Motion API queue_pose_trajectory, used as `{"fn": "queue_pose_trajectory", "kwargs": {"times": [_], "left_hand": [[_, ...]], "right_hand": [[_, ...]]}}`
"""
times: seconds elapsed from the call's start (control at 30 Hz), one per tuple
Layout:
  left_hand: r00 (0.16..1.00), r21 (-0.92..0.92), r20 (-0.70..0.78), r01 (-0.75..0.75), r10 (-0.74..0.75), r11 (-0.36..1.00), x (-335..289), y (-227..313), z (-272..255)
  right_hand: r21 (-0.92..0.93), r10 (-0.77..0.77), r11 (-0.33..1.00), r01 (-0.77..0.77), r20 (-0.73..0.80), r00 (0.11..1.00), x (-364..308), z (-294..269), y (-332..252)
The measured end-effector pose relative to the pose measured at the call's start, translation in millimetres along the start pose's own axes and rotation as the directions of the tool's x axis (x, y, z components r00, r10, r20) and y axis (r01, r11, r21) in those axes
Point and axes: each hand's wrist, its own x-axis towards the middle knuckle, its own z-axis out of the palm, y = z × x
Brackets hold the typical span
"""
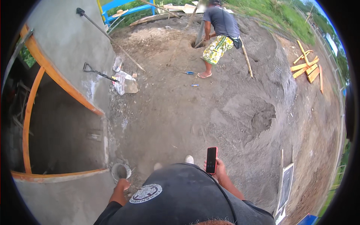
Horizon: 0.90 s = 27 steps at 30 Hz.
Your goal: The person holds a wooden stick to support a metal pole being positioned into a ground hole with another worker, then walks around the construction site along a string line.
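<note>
My right hand point(220, 169) is wrapped round a smartphone point(211, 160) with a red case, held upright before my body, dark screen facing me. My left hand point(123, 184) hangs low by my left side, overlapping the near rim of a grey bucket point(120, 171) in this view. Its fingers are too small and partly hidden to show whether they grip the bucket. The bucket seems to stand on the ground by the wall's corner, with something grey inside. The tips of my light shoes point(189, 159) show ahead of my dark shirt.
Ahead, a person point(221, 28) bends over a hole with a post in it. A shovel point(99, 71) lies by torn sacks point(122, 80) near the concrete wall point(71, 41). Right of me are a grey sand heap point(243, 112), a framed screen point(285, 187) and stacked lumber point(309, 67).
</note>
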Motion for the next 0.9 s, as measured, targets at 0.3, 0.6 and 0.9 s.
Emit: {"fn": "queue_pose_trajectory", "kwargs": {"times": [0.3, 0.6, 0.9], "left_hand": [[0.980, -0.234, -0.144, 0.099, -0.135, 0.967, -25, 39, -95], [0.951, -0.350, -0.161, 0.197, -0.266, 0.916, -30, 45, -114], [0.991, -0.061, -0.131, 0.009, -0.017, 0.998, -44, 3, -54]], "right_hand": [[-0.250, 0.060, 0.957, -0.146, -0.322, 0.945, -2, -75, 53], [-0.874, -0.126, 0.467, -0.136, -0.218, 0.968, -12, -93, 81], [-0.657, -0.081, 0.733, -0.175, -0.339, 0.937, -17, -47, 52]]}}
